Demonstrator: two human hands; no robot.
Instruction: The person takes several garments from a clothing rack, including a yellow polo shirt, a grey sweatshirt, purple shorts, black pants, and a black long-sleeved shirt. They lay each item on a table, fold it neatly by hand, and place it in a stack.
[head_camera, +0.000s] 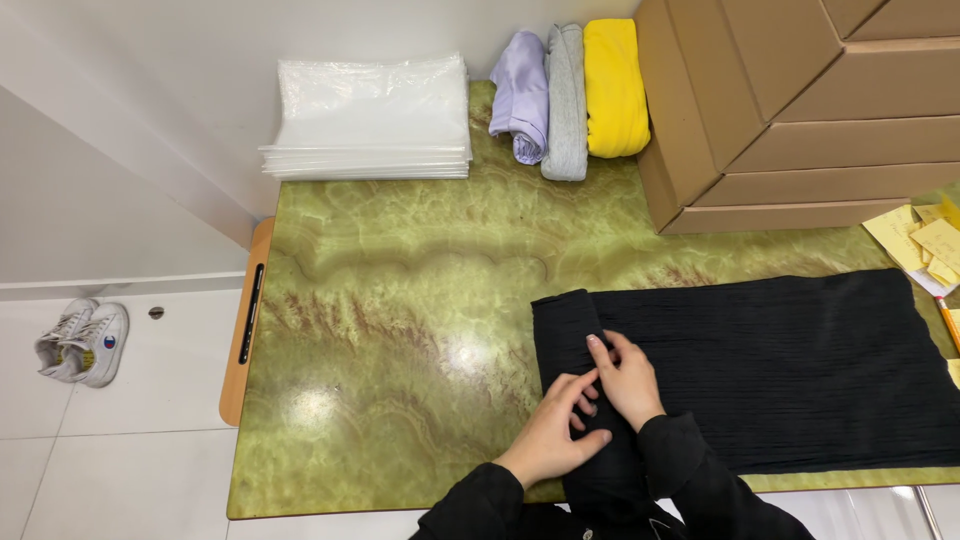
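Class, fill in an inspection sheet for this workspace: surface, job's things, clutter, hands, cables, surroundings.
Surface: glossy green marble-pattern table.
Job's things: black pleated cloth lying flat, its left end in a roll.
Clutter: stack of clear plastic bags; rolled lilac, grey and yellow garments; cardboard boxes; yellow paper notes.
Hands: left hand and right hand both press on the roll.
Cables: nothing seen.
Surroundings: white tiled floor, pair of white sneakers, white wall.
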